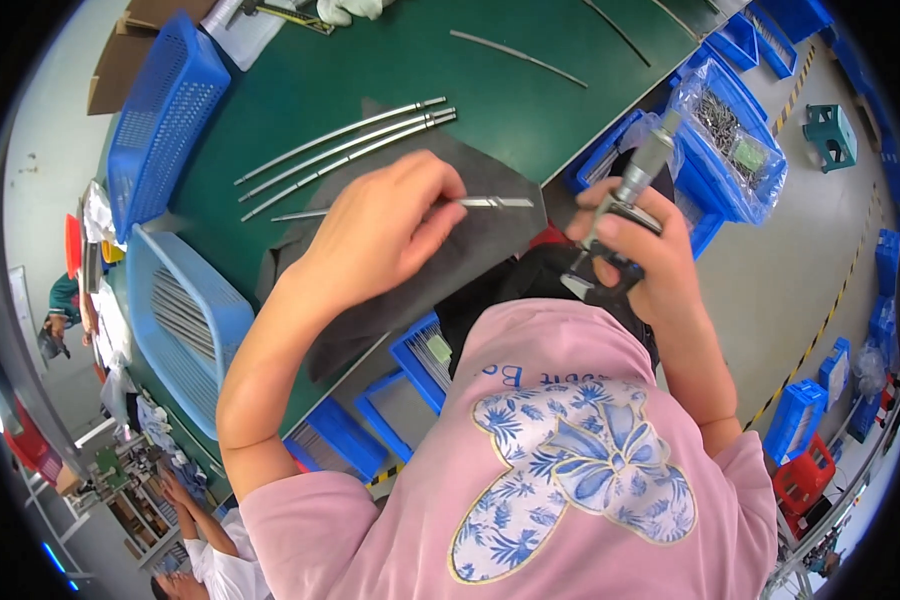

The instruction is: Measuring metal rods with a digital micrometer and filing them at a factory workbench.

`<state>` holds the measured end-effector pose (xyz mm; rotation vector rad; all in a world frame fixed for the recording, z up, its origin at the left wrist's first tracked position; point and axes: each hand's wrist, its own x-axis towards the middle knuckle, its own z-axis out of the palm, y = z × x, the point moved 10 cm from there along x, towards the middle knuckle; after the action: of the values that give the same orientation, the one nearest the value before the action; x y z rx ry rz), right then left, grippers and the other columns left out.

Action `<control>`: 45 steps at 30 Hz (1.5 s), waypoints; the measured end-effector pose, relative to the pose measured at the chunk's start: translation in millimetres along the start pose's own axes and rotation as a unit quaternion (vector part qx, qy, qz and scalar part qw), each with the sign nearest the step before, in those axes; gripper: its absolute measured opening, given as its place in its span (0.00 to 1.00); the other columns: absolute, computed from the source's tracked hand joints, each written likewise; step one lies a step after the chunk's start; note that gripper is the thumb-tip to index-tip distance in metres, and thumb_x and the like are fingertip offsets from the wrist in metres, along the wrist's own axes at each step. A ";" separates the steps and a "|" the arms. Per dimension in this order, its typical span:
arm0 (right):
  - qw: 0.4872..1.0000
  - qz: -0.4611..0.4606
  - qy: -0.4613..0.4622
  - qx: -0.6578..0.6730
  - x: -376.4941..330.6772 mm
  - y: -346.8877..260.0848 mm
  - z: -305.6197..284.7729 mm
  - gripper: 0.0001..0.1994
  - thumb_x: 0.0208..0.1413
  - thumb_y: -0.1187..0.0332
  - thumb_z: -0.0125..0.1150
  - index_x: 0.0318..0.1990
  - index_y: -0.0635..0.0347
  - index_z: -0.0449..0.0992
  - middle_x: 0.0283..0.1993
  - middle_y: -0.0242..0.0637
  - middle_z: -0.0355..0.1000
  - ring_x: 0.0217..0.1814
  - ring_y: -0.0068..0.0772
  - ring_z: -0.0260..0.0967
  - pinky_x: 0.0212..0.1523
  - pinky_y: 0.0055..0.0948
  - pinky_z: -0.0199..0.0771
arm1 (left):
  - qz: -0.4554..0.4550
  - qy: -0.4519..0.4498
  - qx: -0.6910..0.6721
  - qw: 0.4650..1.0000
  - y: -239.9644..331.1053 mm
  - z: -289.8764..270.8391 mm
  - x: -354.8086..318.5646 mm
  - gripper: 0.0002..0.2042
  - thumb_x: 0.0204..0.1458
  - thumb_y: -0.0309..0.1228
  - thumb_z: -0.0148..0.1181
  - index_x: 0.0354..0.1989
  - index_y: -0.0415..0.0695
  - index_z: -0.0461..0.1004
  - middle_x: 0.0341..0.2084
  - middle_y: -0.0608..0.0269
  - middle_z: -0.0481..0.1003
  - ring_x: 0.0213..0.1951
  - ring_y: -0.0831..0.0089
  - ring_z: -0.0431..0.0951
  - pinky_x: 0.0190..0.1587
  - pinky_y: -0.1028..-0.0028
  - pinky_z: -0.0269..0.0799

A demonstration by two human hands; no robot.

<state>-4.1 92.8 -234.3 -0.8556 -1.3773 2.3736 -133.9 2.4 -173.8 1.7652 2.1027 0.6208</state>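
Steel, thin and lightly curved: a rod (410, 207) w/ a flattened shiny tip lies over a dark grey mat (470, 250) near the worktop's front edge. Left hand (385, 230) is curled over the rod's middle, fingers closed round it, tip sticking out to the right. Right hand (635, 255) sits just off the worktop's front edge, fist wrapped tight on a micrometer (635, 185), knurled grey metal barrel pointing up, black frame below the fingers.

Three more long curved steel rods (345, 150) lie side by side further back on the green worktop (510, 90), partly on the mat. Blue plastic mesh basket (185, 320) at the worktop's left end holds a bundle of similar rods; a second blue basket (160, 110) sits at the far left corner. Clear plastic bag of small metal parts (730, 140) rests in a blue bin by the right edge.
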 end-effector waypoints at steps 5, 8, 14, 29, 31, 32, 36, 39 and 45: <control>0.999 0.000 -0.037 0.027 -5.9 0.7 18.8 0.13 0.38 0.76 0.61 0.34 0.67 0.68 0.23 0.36 0.69 0.15 0.17 0.58 0.15 0.15 0.56 | 0.061 -0.015 -0.116 0.991 38.0 5.6 -7.9 0.08 0.38 0.21 0.55 0.28 0.41 0.63 0.22 0.58 0.65 0.24 0.58 0.67 0.24 0.67 0.61; 0.999 -0.003 -0.037 0.026 -10.4 -3.7 21.3 0.13 0.36 0.78 0.61 0.33 0.67 0.68 0.23 0.37 0.69 0.16 0.17 0.60 0.15 0.15 0.58 | 0.071 -0.009 -0.116 0.991 40.7 5.2 -12.9 0.08 0.38 0.21 0.55 0.27 0.41 0.64 0.21 0.58 0.65 0.24 0.58 0.67 0.24 0.68 0.62; 0.999 -0.019 -0.039 0.014 -16.8 -8.1 23.1 0.14 0.36 0.80 0.58 0.34 0.68 0.65 0.26 0.44 0.67 0.15 0.20 0.58 0.14 0.15 0.57 | 0.099 0.006 -0.127 0.987 46.4 2.2 -14.1 0.07 0.37 0.20 0.54 0.26 0.39 0.65 0.20 0.58 0.65 0.23 0.61 0.67 0.23 0.70 0.62; 0.993 -0.003 0.074 -0.090 3.3 6.3 -9.2 0.17 0.36 0.77 0.57 0.39 0.68 0.68 0.25 0.40 0.68 0.14 0.17 0.57 0.13 0.13 0.56 | 0.038 0.107 0.092 0.989 -6.6 -5.6 -17.8 0.07 0.34 0.23 0.55 0.24 0.43 0.65 0.21 0.64 0.65 0.24 0.67 0.69 0.23 0.71 0.63; 0.991 0.008 0.068 -0.112 6.8 7.6 -6.6 0.23 0.34 0.76 0.56 0.45 0.69 0.66 0.24 0.39 0.68 0.14 0.17 0.57 0.14 0.12 0.56 | 0.040 0.109 0.097 0.989 -11.1 -6.7 -17.9 0.08 0.33 0.24 0.56 0.25 0.42 0.66 0.24 0.64 0.66 0.26 0.66 0.69 0.24 0.71 0.64; 0.992 0.013 0.065 -0.111 9.1 9.4 -7.0 0.23 0.34 0.76 0.56 0.45 0.69 0.66 0.24 0.39 0.68 0.14 0.17 0.57 0.14 0.12 0.56 | 0.047 0.114 0.103 0.987 -11.4 -9.1 -17.6 0.09 0.33 0.25 0.57 0.27 0.42 0.67 0.26 0.63 0.67 0.29 0.66 0.69 0.26 0.71 0.65; 0.988 -0.040 0.020 -0.146 18.8 0.5 2.3 0.26 0.34 0.80 0.56 0.48 0.71 0.64 0.24 0.35 0.70 0.29 0.23 0.66 0.34 0.20 0.65 | -0.053 0.093 0.155 0.982 -34.7 -22.9 -14.4 0.28 0.34 0.31 0.59 0.48 0.38 0.62 0.50 0.54 0.60 0.51 0.57 0.61 0.49 0.62 0.56; 0.988 -0.045 -0.009 -0.149 19.7 0.6 4.9 0.27 0.33 0.81 0.54 0.49 0.71 0.63 0.24 0.37 0.69 0.28 0.23 0.66 0.32 0.20 0.66 | -0.100 0.001 0.179 0.979 -48.8 -8.2 -12.0 0.35 0.37 0.41 0.56 0.55 0.38 0.53 0.56 0.52 0.52 0.57 0.55 0.52 0.55 0.59 0.47; 0.989 -0.059 -0.031 -0.129 21.1 -0.9 6.0 0.27 0.32 0.82 0.52 0.48 0.73 0.63 0.23 0.39 0.69 0.27 0.25 0.67 0.32 0.21 0.67 | -0.129 -0.044 0.146 0.980 -52.1 6.8 -20.7 0.40 0.35 0.48 0.54 0.57 0.39 0.50 0.58 0.52 0.48 0.59 0.56 0.49 0.57 0.58 0.43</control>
<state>-24.5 99.6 -238.9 -0.7432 -1.7363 2.1822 -170.4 -24.4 -207.4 1.5827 2.4029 0.1664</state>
